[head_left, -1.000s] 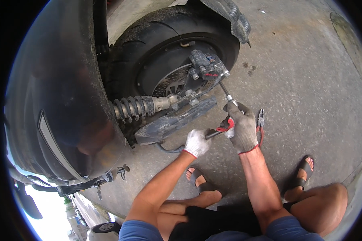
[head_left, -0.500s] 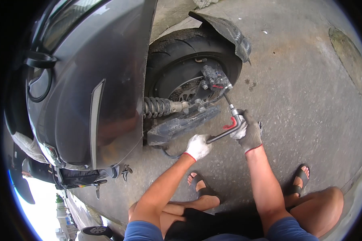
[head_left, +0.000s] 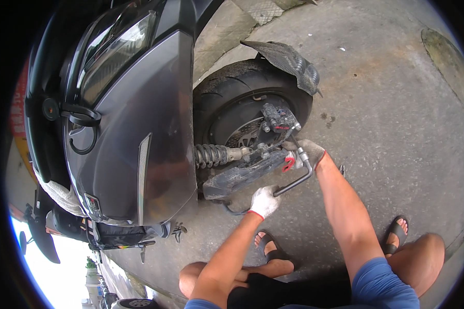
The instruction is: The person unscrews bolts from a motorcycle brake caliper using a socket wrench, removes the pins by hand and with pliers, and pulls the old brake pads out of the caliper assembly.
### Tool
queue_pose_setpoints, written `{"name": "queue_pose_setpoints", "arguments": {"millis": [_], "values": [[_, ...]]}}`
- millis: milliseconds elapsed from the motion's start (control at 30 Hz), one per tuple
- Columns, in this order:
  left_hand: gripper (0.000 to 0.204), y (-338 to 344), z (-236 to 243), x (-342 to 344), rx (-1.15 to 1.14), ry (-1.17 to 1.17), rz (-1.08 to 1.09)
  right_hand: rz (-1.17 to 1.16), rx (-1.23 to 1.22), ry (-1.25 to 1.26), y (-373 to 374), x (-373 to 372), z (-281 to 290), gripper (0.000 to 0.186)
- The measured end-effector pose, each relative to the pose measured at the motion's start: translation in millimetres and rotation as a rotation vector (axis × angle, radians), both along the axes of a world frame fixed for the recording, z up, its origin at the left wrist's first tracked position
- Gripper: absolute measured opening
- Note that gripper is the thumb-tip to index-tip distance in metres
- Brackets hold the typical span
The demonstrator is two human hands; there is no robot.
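Note:
My left hand (head_left: 265, 201), in a white glove with a red cuff, is closed round the handle end of an L-shaped socket wrench (head_left: 297, 182). The wrench's shaft points up to a bolt by the brake caliper (head_left: 278, 117) on the scooter's wheel (head_left: 227, 95). My right hand (head_left: 311, 152), in a dirtier grey glove, is wrapped about the shaft near the socket; its fingers are partly hidden behind the tool. A red loop (head_left: 288, 165) with white fabric hangs beside it. The dusty swingarm cover (head_left: 245, 175) lies just left of both hands.
The scooter's dark body panel (head_left: 165, 129) fills the left side. A coil spring shock (head_left: 211, 155) runs from it to the wheel. A textured mudguard (head_left: 288, 62) juts out above the tyre. My sandalled feet (head_left: 273, 251) rest on grey concrete (head_left: 386, 139).
My right hand has shifted up along the wrench toward the wheel, from the tool's bend to its shaft. The left hand still holds the handle end. The whole view has moved somewhat.

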State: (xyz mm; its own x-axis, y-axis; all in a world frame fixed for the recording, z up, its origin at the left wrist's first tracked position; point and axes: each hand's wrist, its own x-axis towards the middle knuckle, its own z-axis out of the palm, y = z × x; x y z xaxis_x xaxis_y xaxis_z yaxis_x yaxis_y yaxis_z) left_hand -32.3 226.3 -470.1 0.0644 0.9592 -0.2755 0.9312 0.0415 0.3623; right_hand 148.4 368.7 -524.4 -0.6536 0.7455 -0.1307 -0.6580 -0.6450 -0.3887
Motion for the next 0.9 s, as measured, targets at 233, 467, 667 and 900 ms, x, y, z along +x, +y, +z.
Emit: {"name": "queue_pose_setpoints", "arguments": {"millis": [233, 467, 667, 900], "values": [[0.030, -0.1, 4.0, -0.4, -0.026, 0.031, 0.031, -0.099, -0.049, 0.022, -18.4, 1.4, -5.8, 0.024], [0.024, 1.7, 4.6, 7.0, 0.022, 0.005, 0.045, -0.329, -0.147, -0.290, -64.1, 22.8, -34.3, 0.025], [0.026, -2.1, 4.2, 0.8, -0.015, 0.043, 0.059, -0.104, -0.107, -0.212, -39.0, 34.2, 15.4, 0.035], [0.025, -1.8, 3.2, 3.2, -0.007, 0.044, 0.049, -0.045, -0.013, -0.302, -10.9, 20.1, -1.0, 0.015]]}}
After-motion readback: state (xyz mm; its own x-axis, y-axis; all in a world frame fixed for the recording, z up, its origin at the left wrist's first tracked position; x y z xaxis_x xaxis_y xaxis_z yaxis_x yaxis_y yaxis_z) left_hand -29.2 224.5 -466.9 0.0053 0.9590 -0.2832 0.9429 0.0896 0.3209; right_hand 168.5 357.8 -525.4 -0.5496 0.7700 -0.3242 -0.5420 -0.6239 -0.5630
